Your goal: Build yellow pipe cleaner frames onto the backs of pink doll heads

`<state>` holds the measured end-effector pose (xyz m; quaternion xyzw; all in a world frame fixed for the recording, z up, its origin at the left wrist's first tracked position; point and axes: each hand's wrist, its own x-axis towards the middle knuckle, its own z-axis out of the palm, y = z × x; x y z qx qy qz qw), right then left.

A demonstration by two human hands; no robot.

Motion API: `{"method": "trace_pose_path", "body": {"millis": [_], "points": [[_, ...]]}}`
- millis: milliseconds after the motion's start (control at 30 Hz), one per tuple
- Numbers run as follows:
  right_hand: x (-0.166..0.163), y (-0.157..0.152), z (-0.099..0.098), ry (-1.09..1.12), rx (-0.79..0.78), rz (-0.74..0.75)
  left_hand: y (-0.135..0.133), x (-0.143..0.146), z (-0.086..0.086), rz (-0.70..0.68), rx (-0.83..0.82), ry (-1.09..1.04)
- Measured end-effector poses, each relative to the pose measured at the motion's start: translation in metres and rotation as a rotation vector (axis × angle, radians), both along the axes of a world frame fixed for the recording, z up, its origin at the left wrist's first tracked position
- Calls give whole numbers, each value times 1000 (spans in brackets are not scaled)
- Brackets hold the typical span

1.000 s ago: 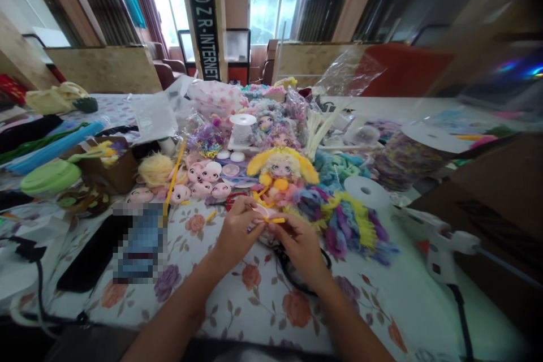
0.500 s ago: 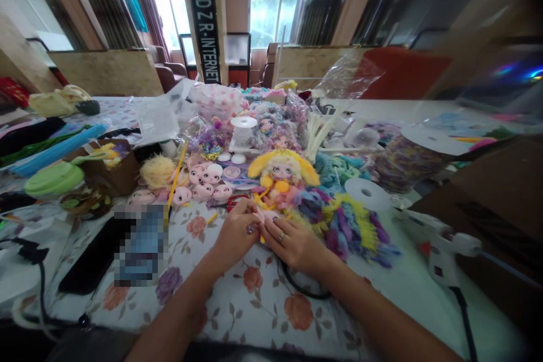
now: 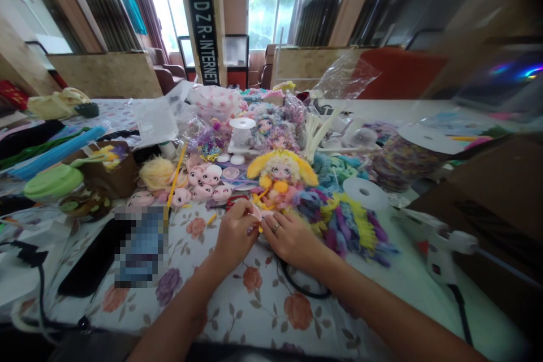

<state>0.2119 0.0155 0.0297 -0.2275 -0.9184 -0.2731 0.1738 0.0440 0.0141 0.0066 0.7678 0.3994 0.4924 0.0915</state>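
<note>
A small pale pink piece (image 3: pixel 256 212) shows between my hands; its kind is hard to make out. My left hand (image 3: pixel 237 232) pinches it between thumb and fingers. From the other side, the bent fingers of my right hand (image 3: pixel 291 239), which wears a ring, close on its lower end and hide part of it. A bit of yellow shows below the fingertips. Just beyond my hands sits a doll (image 3: pixel 280 172) with long yellow ears and pale curly hair. Red-handled scissors (image 3: pixel 238 200) lie partly hidden behind my left hand.
Doll faces (image 3: pixel 203 184) lie left of the doll. Colourful yarn (image 3: pixel 350 220) and a white spool (image 3: pixel 365 193) are at right, near a glue gun (image 3: pixel 445 246). A black phone (image 3: pixel 95 257) lies on the left. A black cable (image 3: pixel 303 289) curves below my right hand.
The pink piece has tilted and more of its edge shows beside my left fingertips. My right hand's fingers have shifted slightly left and drawn closer together. The view has moved a little.
</note>
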Motion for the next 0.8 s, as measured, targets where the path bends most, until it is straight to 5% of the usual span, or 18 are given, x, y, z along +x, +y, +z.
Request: {"method": "trace_pose_path", "body": {"millis": [167,300,400,533,600,733,800], "points": [[-10,-6,-1,254,-291,-145,-2,5,-1,88,87,66],[-23,-4,2,929,-978,-358,-7,5,3,199,295,268],[-31,-2,4,1203,-1409,-352,-10,3,3,208,469,449],[-31,-4,6,1211,-1550,-329,-6,1,2,234,424,307],[-24,-5,9,1123,-1419,-325,-2,1,3,258,275,120],[-8,-1,14,595,-583,-226,4,-1,5,174,127,-32],[-4,3,13,317,-293,-145,4,-1,5,149,137,-13]]}}
